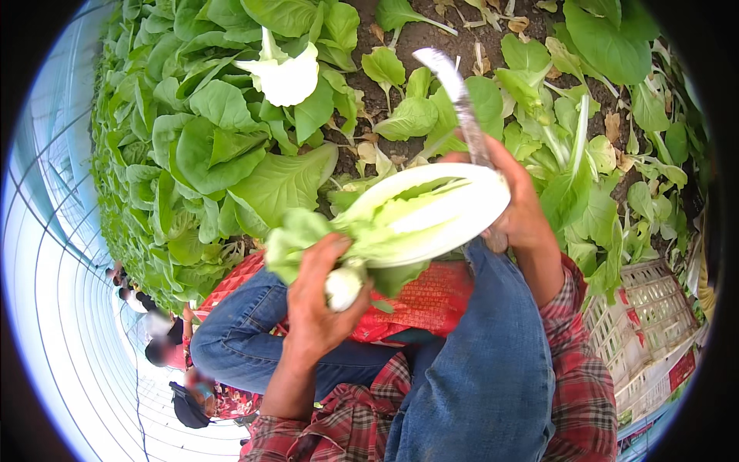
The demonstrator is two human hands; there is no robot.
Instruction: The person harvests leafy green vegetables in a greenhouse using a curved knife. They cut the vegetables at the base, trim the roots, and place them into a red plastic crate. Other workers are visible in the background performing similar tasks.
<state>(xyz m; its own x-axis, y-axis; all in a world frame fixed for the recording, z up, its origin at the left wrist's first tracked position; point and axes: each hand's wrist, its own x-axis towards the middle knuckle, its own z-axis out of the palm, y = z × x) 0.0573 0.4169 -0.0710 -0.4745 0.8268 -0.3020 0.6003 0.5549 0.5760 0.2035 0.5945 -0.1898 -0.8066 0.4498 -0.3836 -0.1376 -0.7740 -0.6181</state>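
Note:
Between my two hands is a leafy cabbage-like vegetable (427,216), its broad pale stalks toward the right and its green leaves toward the left. My left hand (326,294) grips the leafy end. A round white stem end (344,287) shows between its thumb and fingers; whether it belongs to a second plant I cannot tell. My right hand (519,199) is shut on a harvesting knife with a curved blade (456,89) that points away from me. The knife's handle is partly hidden behind the stalks, and the right fingers are close against the vegetable's base.
Dense leafy plants (213,133) grow at the left. Loose leaves (531,104) lie on the soil (404,49) ahead. A red woven sheet (427,294) is by my knees. A pale plastic crate (641,312) stands at the right. Other people (196,398) are at the lower left.

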